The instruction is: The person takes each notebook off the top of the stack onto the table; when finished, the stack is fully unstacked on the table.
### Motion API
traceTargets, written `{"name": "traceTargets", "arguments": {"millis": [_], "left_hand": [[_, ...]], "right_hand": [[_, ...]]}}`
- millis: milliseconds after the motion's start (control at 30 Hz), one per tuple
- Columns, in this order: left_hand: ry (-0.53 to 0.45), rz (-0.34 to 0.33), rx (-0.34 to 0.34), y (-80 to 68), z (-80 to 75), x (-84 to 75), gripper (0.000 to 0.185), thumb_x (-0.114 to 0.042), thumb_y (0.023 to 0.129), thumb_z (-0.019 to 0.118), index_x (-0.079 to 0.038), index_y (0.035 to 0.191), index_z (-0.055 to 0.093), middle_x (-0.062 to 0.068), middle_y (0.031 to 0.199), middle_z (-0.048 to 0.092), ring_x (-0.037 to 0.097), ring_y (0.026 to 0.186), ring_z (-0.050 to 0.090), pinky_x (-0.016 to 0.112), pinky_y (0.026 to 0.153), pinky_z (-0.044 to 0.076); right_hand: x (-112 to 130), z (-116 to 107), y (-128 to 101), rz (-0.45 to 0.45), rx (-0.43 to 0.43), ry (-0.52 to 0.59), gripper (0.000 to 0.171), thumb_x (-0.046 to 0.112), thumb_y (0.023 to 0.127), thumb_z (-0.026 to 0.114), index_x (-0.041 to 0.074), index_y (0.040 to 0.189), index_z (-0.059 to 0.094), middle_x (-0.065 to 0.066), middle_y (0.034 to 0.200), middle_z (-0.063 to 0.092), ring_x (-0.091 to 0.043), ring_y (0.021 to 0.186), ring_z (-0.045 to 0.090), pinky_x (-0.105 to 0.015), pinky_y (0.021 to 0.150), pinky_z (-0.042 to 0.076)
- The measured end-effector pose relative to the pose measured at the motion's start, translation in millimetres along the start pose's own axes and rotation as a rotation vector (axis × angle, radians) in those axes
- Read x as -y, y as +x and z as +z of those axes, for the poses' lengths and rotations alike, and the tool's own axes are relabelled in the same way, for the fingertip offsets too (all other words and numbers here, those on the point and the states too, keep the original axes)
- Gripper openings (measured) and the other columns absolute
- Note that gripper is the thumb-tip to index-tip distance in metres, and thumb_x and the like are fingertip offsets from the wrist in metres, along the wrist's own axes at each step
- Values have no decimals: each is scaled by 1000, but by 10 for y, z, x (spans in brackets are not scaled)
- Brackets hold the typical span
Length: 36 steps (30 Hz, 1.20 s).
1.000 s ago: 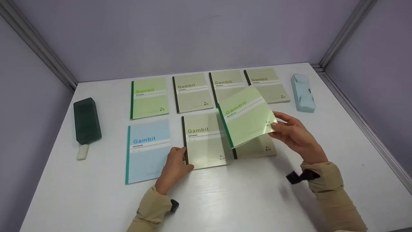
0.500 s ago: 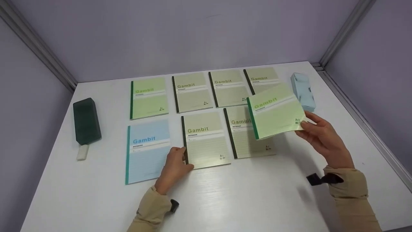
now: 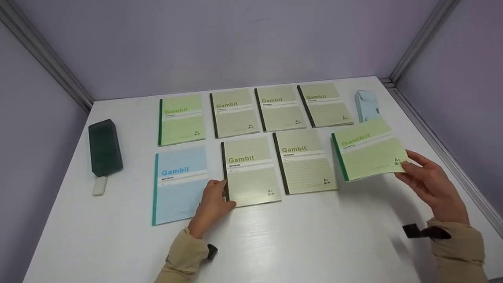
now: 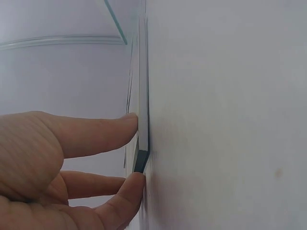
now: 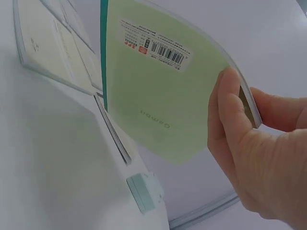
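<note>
My right hand [image 3: 408, 163] pinches the lower right corner of a light green Gambit notebook [image 3: 367, 153], thumb on top, holding it tilted just above the table, right of the front row. In the right wrist view, the hand [image 5: 247, 103] holds the notebook [image 5: 158, 91] with its barcoded back cover showing. My left hand [image 3: 220, 194] rests on the table, fingers touching the dark spine of an olive notebook [image 3: 249, 171] near its lower left corner. In the left wrist view, straight fingers [image 4: 110, 129] press against that notebook's edge [image 4: 142, 143].
A blue notebook [image 3: 178, 184] and another olive one [image 3: 304, 161] lie in the front row. The back row has a green notebook [image 3: 181, 120] and three olive ones [image 3: 279, 108]. A pale blue case [image 3: 367, 106] lies back right. A dark green case [image 3: 104, 147] and white eraser [image 3: 99, 185] lie left.
My right hand has carried the light green notebook rightward and down, from above the front-row olive notebooks to the space beside them. The left hand has stayed still.
</note>
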<state>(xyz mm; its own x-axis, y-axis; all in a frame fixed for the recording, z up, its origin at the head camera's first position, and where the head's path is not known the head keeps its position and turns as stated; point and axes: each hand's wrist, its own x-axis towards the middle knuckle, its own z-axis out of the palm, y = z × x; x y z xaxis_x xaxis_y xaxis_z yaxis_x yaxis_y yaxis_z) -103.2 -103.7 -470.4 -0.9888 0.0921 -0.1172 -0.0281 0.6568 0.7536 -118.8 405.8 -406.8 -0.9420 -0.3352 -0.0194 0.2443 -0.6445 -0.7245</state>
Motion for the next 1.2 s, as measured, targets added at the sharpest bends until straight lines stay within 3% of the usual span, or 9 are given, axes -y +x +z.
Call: {"name": "traceTargets", "arguments": {"millis": [133, 300, 400, 500, 600, 733, 1200], "left_hand": [[1, -16, 2, -1, -2, -7, 63, -2, 77, 73, 14, 132, 47, 21, 116, 48, 27, 97, 52, 41, 83, 47], [10, -12, 6, -2, 4, -13, 64, -2, 77, 73, 15, 133, 46, 21, 116, 48, 27, 95, 51, 41, 83, 47], [8, -12, 10, -5, 4, -12, 65, -2, 77, 73, 15, 133, 45, 21, 116, 48, 27, 95, 51, 41, 83, 47], [6, -18, 12, -10, 1, -8, 64, -2, 77, 73, 14, 134, 45, 21, 116, 48, 27, 96, 51, 41, 84, 47], [3, -13, 12, -15, -2, -1, 65, -2, 77, 73, 15, 133, 45, 22, 116, 47, 27, 96, 52, 41, 83, 48], [-1, 4, 11, -18, -3, 5, 65, -2, 76, 73, 17, 132, 45, 24, 116, 47, 29, 94, 53, 41, 81, 48], [-7, -13, 9, -11, -13, -6, 64, -2, 76, 73, 15, 132, 46, 20, 111, 48, 28, 95, 52, 40, 81, 47]], "right_hand": [[30, -116, -20, 41, -61, -136, 41, -11, 100, 31, 3, 122, 63, -17, 113, 65, -28, 102, 65, -33, 85, 54], [-1, -221, 8, 89, -251, -423, 30, -6, 96, 50, 14, 107, 69, -6, 101, 69, -18, 91, 68, -28, 78, 56], [-51, -282, 43, 132, -359, -549, 24, -2, 93, 59, 9, 113, 60, -1, 95, 68, -14, 86, 68, -26, 76, 56], [-106, -348, 88, 193, -429, -672, 42, 0, 91, 62, 1, 129, 44, 2, 92, 67, -12, 83, 68, -26, 75, 56], [-157, -398, 125, 244, -469, -845, 56, 4, 93, 61, -5, 139, 31, 6, 91, 64, -9, 81, 66, -25, 74, 56], [-225, -415, 156, 277, -484, -1017, 60, 8, 94, 60, -9, 142, 28, 5, 96, 59, -7, 79, 65, -26, 74, 56], [-345, -390, 199, 339, -581, -1237, 57, 14, 92, 61, -15, 136, 38, -22, 114, 53, -5, 75, 62, -23, 71, 55]]}}
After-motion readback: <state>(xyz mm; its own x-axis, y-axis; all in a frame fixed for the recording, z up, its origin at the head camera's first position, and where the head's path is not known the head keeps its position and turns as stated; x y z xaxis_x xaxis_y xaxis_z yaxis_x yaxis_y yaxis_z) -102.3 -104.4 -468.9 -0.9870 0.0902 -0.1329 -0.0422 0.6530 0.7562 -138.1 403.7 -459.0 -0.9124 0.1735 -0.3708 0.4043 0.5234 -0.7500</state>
